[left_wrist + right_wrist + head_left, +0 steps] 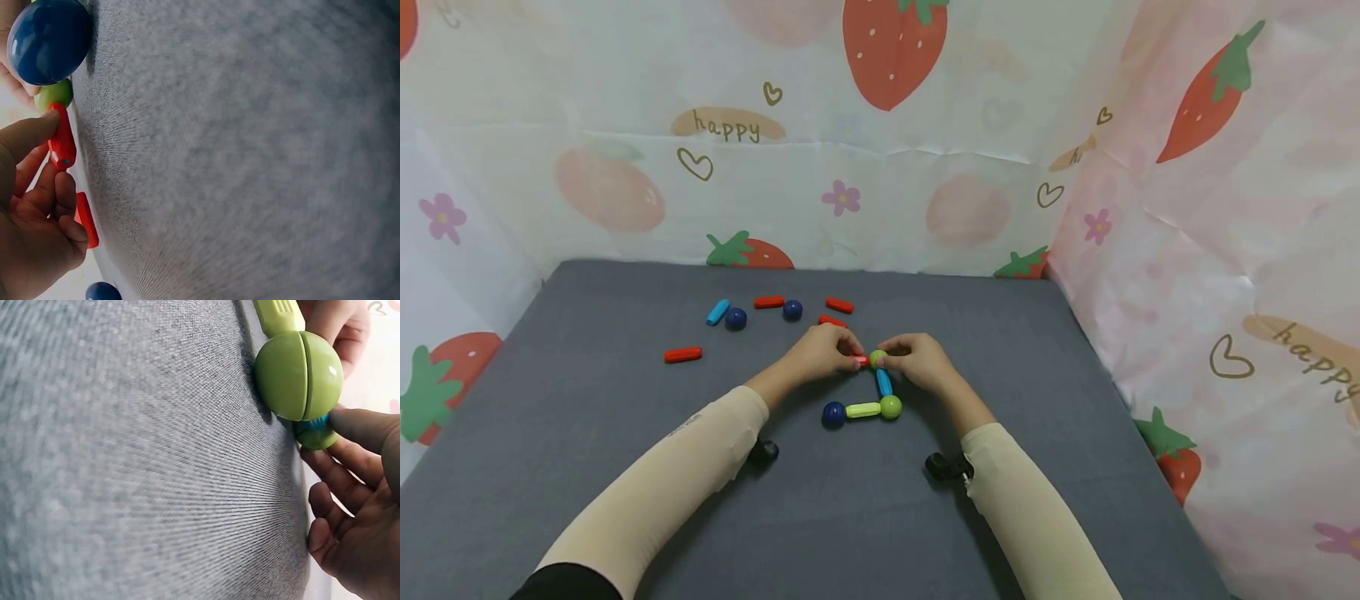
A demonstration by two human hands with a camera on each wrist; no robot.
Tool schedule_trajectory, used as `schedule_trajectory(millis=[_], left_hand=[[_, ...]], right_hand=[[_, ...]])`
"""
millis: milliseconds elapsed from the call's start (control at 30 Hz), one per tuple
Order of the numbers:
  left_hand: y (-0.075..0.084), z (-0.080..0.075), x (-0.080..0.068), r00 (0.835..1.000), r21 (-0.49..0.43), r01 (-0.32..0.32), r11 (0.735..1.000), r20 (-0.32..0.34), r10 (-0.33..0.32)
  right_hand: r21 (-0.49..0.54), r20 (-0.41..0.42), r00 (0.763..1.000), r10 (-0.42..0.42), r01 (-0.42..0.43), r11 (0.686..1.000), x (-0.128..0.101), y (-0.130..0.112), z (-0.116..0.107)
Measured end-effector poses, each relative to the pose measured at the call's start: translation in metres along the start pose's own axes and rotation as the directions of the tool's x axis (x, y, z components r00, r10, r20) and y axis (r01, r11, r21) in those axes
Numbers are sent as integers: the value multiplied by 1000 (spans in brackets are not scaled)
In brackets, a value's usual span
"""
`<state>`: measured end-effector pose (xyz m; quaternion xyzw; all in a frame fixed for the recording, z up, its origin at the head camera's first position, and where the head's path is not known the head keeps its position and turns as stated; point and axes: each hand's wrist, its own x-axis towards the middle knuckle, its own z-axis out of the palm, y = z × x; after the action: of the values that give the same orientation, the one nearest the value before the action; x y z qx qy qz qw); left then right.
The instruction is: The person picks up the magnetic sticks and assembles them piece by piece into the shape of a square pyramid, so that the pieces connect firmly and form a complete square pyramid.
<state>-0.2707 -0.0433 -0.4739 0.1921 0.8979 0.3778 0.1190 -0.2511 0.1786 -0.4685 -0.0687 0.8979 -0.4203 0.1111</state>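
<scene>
The left hand [823,352] covers most of the red stick [862,361] beside the green ball [877,358]; the right hand's [917,360] fingertips are hidden behind that ball.

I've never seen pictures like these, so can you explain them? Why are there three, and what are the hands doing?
A person wears three cameras: one on the head, one on each wrist. The head view shows both hands over a grey cloth table. The left hand pinches a short red plastic stick against a small green ball, which the right hand holds. A blue stick, a bigger green ball, a yellow-green stick and a dark blue ball are joined below. Loose sticks and balls lie behind.
</scene>
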Motion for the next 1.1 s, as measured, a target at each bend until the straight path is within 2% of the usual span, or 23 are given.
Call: schedule_trajectory(millis=[233, 400, 500, 733, 867, 1100], left_hand=[[0, -11, -5, 1000, -1, -12, 1000, 6, 12], [-8, -34, -13, 998, 5, 1, 1000, -61, 0], [-17, -53, -20, 993, 7, 26, 1000, -113, -25], [-42, -93, -41, 982, 20, 78, 997, -176, -73], [-58, -109, -50, 973, 47, 104, 993, -213, -91], [-84, -130, -62, 954, 40, 169, 985, -259, -153]], right_hand=[[10, 2, 1000, -17, 17, 1000, 0, 2, 0], [7, -2, 1000, -19, 19, 1000, 0, 2, 0], [0, -5, 1000, -19, 19, 1000, 0, 3, 0], [7, -10, 1000, -16, 16, 1000, 0, 4, 0], [9, -13, 1000, -16, 16, 1000, -1, 5, 0], [14, -17, 1000, -20, 21, 1000, -2, 6, 2]])
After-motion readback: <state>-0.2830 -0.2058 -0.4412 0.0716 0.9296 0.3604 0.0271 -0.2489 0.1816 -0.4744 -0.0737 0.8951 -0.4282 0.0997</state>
